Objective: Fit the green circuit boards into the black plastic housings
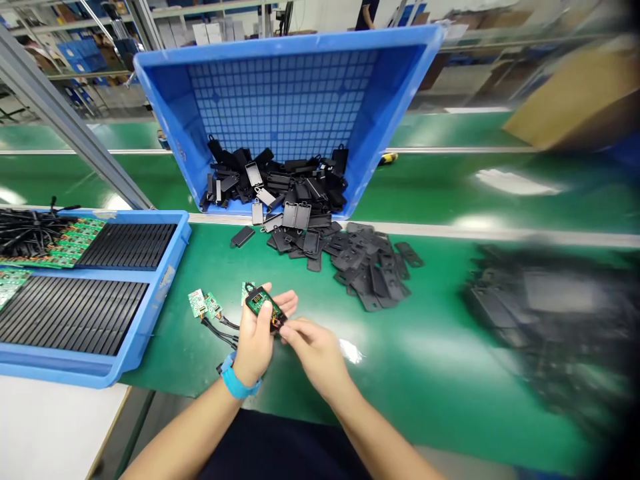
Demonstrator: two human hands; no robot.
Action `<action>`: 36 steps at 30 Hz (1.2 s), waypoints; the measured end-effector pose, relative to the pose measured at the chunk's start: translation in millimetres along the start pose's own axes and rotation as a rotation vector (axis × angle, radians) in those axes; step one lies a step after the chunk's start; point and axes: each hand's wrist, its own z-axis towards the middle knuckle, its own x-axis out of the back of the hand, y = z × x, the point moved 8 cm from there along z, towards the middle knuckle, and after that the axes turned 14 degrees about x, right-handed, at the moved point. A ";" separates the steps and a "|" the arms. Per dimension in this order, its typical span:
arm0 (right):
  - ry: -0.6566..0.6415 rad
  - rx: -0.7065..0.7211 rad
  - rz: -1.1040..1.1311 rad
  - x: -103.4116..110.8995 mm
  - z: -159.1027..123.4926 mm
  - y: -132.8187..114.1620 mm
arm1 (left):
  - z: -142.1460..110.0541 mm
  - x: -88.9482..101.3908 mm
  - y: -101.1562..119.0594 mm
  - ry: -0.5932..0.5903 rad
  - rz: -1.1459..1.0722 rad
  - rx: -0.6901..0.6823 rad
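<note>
My left hand [256, 337] holds a small black plastic case [265, 307] with a green circuit board seated in it, fingers curled under it. My right hand [313, 347] touches the lower end of that case, its fingertips pinched at the wire end. Both hands hover just above the green mat near the front edge. A blue band [239, 385] is on my left wrist. Two small green circuit boards [204, 303] with black wires lie on the mat just left of my left hand.
A tilted blue bin [395, 100] spills black case halves [350, 257] onto the mat [425, 360]. A blue tray [150, 307] at left holds black slotted racks and green boards. A blurred dark pile [545, 313] lies at right. Another person stands far behind.
</note>
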 end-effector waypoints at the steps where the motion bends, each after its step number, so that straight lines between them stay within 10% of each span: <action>1: 0.012 -0.007 0.005 0.1 -0.6 1.7 | -0.8 -0.7 -0.9 0.004 0.012 0.003; 29: 0.084 -0.082 0.135 -10.6 3.6 4.3 | -4.5 -5.5 18.4 0.138 0.022 -0.018; 36: -0.200 0.043 -0.172 -19.5 16.2 1.8 | -7.3 0.7 24.7 0.104 0.182 -0.085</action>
